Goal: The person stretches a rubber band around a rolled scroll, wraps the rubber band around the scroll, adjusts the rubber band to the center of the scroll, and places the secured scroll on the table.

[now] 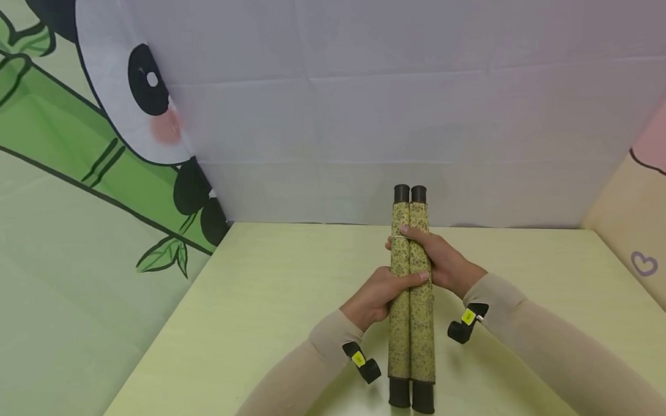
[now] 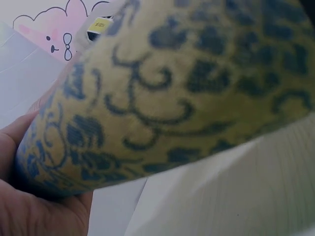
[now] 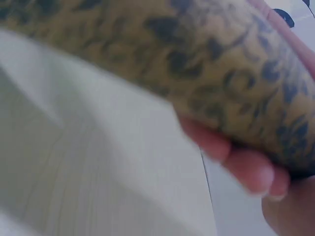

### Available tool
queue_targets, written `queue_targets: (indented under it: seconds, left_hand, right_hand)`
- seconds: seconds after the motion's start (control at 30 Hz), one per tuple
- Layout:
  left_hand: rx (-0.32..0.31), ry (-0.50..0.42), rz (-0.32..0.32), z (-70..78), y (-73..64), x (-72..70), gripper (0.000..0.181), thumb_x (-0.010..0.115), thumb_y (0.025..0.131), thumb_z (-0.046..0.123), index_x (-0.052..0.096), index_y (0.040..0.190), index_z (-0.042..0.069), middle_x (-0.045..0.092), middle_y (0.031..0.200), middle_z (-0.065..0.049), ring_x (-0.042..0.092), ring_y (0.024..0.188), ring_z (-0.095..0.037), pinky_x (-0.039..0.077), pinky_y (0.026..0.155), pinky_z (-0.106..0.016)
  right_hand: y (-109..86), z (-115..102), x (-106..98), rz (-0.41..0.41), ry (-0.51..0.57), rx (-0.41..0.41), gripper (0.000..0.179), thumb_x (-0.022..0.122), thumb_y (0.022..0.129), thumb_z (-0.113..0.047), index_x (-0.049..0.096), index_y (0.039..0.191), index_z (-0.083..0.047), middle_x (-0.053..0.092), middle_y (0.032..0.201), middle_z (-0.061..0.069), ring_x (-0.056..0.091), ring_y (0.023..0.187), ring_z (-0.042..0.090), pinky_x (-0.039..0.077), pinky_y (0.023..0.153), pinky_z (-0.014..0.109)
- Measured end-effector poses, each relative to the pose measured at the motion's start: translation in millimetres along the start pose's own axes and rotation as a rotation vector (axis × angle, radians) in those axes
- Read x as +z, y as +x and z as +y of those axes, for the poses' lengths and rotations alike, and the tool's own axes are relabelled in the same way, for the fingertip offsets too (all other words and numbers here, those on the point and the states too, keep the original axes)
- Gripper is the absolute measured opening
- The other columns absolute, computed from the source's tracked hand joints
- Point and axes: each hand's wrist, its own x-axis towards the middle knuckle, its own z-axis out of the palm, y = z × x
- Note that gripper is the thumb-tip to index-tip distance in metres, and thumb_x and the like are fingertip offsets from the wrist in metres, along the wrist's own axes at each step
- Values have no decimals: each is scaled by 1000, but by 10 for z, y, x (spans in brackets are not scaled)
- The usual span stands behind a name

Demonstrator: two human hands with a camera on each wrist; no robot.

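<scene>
A scroll (image 1: 422,333), rolled into two parallel tubes of yellow cloth with a dark floral pattern and black end knobs, is held lengthwise over the table. My left hand (image 1: 376,293) grips it around the middle from the left, thumb laid across both tubes. Higher up, my right hand (image 1: 447,260) holds it from the right, its thumb near a thin white band (image 1: 398,237) on the left tube. The patterned scroll cloth (image 2: 162,103) fills much of the left wrist view. In the right wrist view, fingertips (image 3: 251,169) curl under the scroll (image 3: 216,64).
A pale wood-grain table (image 1: 269,277) lies below. Behind it hangs a plain whitish cloth backdrop (image 1: 335,122); a panda and bamboo print (image 1: 105,161) covers the left side. Each wrist carries a small black camera (image 1: 366,369).
</scene>
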Motion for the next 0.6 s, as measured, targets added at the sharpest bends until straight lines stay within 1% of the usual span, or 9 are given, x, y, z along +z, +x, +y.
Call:
queue_targets:
  seconds: [0.2,0.3,0.47,0.6]
  left_hand:
    - [6,30,5,7,0,2,33,75,94,22,64,115,-1,69,98,-12,71,81,-20,60,73,-34]
    - [2,35,1,12,5,12,34,75,94,23,64,116,-1,69,99,-12,71,83,-20,60,75,-34]
    - [-9,29,5,-2,16,19,36,75,94,25,64,117,-1,69,100,-13,71,83,-20,60,75,-34]
    - [-7,14,-8,-4,34,34,36,74,95,24,63,118,-1,70,100,-12,71,83,-20,60,75,-34]
  right_hand:
    - [-59,41,-26,-11,-46,-4,53,55,106,-35,33,144,-4,64,116,5,64,109,17,55,88,38]
    - [-77,59,-49,-12,-63,-2,54,55,106,-35,33,144,-4,65,115,5,64,110,18,55,88,39]
    - [-79,88,-75,-27,-54,21,52,58,105,-34,35,141,-4,67,112,6,64,108,19,55,90,39]
    - [-70,63,-111,-52,-53,33,49,55,107,-32,34,141,-4,66,112,6,64,107,19,55,89,39]
